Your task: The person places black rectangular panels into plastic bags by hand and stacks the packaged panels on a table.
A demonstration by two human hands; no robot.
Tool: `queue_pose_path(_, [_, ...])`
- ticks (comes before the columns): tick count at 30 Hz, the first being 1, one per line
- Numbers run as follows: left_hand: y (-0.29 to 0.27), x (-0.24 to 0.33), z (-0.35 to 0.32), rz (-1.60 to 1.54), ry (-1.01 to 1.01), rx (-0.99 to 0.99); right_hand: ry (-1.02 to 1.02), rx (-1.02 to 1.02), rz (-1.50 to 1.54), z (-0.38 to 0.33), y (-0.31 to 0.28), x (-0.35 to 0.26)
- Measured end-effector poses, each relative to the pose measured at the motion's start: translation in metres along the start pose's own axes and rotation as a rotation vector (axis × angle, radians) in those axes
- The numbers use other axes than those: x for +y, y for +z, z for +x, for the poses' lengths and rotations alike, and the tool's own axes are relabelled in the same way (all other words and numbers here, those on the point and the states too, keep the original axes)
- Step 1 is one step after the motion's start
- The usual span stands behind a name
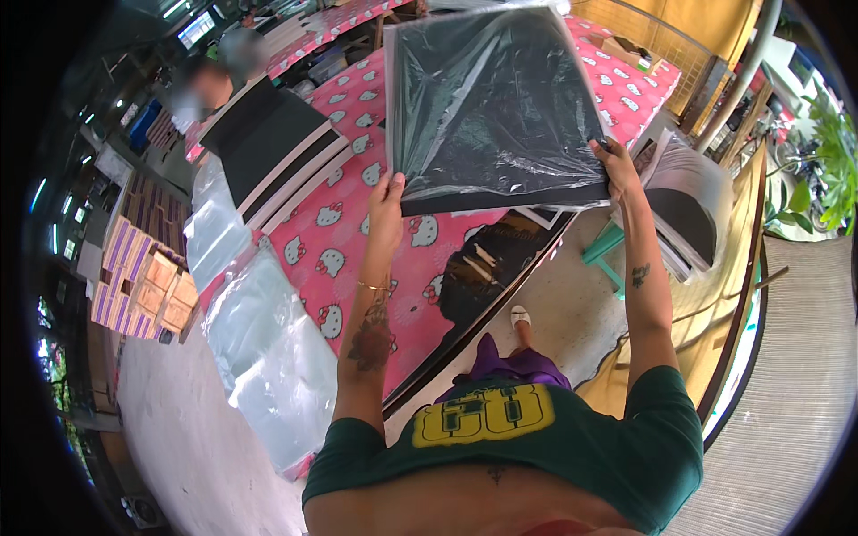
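Note:
A large black rectangular panel in a clear plastic bag [500,107] is raised above the table, with its near edge toward me. My left hand [386,207] grips its near left corner, thumb upward. At the near right corner my right hand [618,170] is closed on the panel's edge. The plastic is creased and glossy over the dark face. Beneath it spreads a pink table cover [313,237] with white cat-head prints. Clear plastic bags [277,348] lie in a pile on the table's left side. A stack of black panels [268,143] with pale edges sits beyond them.
Black sheeting with small light-coloured sticks [481,263] lies at the table's near right edge. More plastic-wrapped panels [684,205] stand right of the table, near a green stool [605,250]. Stacked boxes [147,268] stand at left. Another person [210,85] is behind the panel stack.

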State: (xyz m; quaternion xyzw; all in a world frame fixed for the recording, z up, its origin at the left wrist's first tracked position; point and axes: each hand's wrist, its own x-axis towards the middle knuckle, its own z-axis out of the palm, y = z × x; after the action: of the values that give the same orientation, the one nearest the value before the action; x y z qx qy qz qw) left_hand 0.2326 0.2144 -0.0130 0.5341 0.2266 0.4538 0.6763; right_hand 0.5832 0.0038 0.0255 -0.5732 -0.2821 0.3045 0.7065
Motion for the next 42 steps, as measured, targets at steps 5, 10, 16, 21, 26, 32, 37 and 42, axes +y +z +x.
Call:
queue_pose_path(5, [0.054,-0.028,0.043,0.447,0.056,0.059,-0.041,0.069,-0.348,0.053,-0.065,0.028])
queue_pose_path(10, [0.036,-0.065,0.054,0.839,0.163,0.192,0.07,0.048,-0.8,0.06,-0.063,-0.018])
queue_pose_path(16, [0.056,-0.061,0.129,1.116,0.126,0.245,-0.004,0.122,-0.616,0.196,-0.138,0.007])
queue_pose_path(21, [0.044,-0.101,0.231,1.163,0.05,0.345,0.337,0.006,-0.538,0.302,-0.118,0.051])
queue_pose_path(26, [0.018,-0.142,0.265,1.035,-0.294,0.359,0.321,-0.149,-0.397,0.327,-0.075,0.065])
queue_pose_path(32, [0.078,-0.095,0.272,0.699,-0.539,0.142,0.183,-0.134,-0.233,0.341,-0.096,0.086])
queue_pose_path(37, [0.114,-0.057,0.247,0.332,-0.522,0.063,0.023,-0.042,-0.365,0.343,-0.09,0.092])
queue_pose_path(42, [0.092,-0.064,0.233,0.123,-0.614,0.093,-0.123,-0.036,-0.385,0.319,-0.074,0.059])
